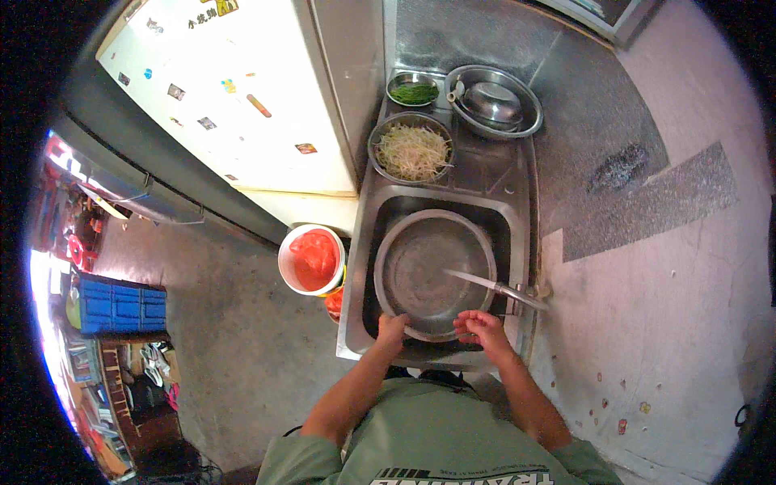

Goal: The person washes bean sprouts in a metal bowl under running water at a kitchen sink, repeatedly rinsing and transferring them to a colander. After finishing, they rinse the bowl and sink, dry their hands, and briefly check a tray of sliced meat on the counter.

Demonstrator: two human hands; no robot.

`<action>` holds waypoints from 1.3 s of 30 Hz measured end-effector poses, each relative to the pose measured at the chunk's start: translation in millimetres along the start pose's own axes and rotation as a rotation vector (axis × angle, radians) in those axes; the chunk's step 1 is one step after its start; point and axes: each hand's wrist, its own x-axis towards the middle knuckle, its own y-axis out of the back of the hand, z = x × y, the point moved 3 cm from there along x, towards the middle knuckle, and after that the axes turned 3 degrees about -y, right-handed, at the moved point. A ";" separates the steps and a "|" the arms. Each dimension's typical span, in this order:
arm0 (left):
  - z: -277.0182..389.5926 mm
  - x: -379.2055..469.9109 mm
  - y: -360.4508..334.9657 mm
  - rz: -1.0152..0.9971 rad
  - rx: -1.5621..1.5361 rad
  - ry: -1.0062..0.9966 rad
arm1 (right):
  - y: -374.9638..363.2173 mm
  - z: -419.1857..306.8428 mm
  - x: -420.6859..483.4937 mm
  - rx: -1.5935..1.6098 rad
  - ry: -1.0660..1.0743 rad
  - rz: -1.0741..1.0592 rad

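Note:
A large round metal basin (436,242) sits inside the stainless steel sink (522,227). My left hand (393,330) grips its near-left rim, the fingertips partly hidden. At the near-right rim, my right hand (482,330) has its fingers slightly curled and apart, with nothing visible in them. The metal faucet (498,287) reaches over the basin from the right wall. Whether water is running from it is hard to tell. Behind the sink, on the drainboard, stands a metal bowl of bean sprouts (413,153).
A smaller bowl holds green vegetables (413,93) at the back. Beside it, a wide metal basin (533,118) contains an upturned metal bowl (494,102). A white bucket (285,267) lined with a red bag stands left of the sink, below the refrigerator (242,109). A blue crate (124,306) is farther left.

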 end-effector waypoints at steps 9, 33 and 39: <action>19.0 8.1 12.9 -0.111 -0.173 0.134 | 9.9 21.6 -3.2 0.016 -0.009 0.036; 170.4 -38.9 -12.4 -0.037 0.617 -1.153 | 37.1 50.3 -7.6 0.233 0.024 0.072; 201.8 -70.0 -16.2 -0.065 0.531 -1.068 | 18.4 35.6 1.6 0.157 -0.085 0.045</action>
